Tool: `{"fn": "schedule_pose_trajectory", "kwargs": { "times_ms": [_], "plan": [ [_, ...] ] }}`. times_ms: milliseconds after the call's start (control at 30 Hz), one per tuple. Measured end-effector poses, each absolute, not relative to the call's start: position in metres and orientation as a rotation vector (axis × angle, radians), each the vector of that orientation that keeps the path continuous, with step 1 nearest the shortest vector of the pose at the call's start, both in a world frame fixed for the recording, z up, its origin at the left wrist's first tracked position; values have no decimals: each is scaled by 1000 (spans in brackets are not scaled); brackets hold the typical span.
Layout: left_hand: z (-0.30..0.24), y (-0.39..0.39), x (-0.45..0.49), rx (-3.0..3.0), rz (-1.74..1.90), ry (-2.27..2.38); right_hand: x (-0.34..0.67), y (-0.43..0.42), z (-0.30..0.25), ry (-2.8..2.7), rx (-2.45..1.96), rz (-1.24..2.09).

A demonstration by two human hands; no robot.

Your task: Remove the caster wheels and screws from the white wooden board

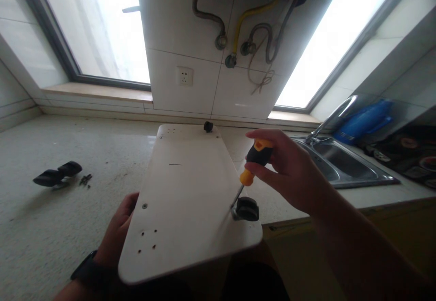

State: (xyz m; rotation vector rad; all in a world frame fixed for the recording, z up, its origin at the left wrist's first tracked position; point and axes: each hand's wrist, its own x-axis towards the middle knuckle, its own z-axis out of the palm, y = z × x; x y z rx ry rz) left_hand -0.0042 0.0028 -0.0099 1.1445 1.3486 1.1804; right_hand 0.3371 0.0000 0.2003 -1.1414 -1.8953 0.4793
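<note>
A white board (185, 192) with rounded corners lies tilted toward me, its near end off the counter edge. My left hand (117, 228) grips its left edge from underneath, a black watch on the wrist. My right hand (286, 167) is closed around a black and orange screwdriver (254, 162), whose tip rests at the base of a black caster wheel (245, 208) on the board's right edge. A second black caster (208, 126) sits at the far end. Several small screw holes (148, 241) show near the board's near left corner.
Two loose black casters (57, 174) and several small screws (85, 180) lie on the speckled counter (68, 210) at left. A steel sink (340, 162) with a faucet (334, 117) is at right, blue bottles behind it. A wall socket (185, 76) and hoses hang above.
</note>
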Motion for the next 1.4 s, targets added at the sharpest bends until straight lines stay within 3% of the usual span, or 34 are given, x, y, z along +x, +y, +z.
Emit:
{"fn": "schedule_pose_trajectory", "kwargs": {
  "times_ms": [167, 467, 667, 933, 1267, 1400],
  "plan": [
    [-9, 3, -4, 1188, 1192, 1358, 342, 2, 195, -1796, -1041, 750],
    [-7, 3, -4, 1189, 1187, 1360, 336, 3, 204, -1858, -1363, 317],
    [-14, 4, -6, 1192, 1209, 1339, 337, -1, 207, -1834, -1178, 576],
    [-16, 4, -5, 1162, 1222, 1345, 341, 2, 199, -1945, -1349, 259],
    [-14, 3, -3, 1161, 1199, 1364, 348, -1, 199, -1923, -1176, 588],
    [-13, 5, -3, 1139, 1196, 1374, 350, 0, 193, -1974, -1161, 479]
  ]
}}
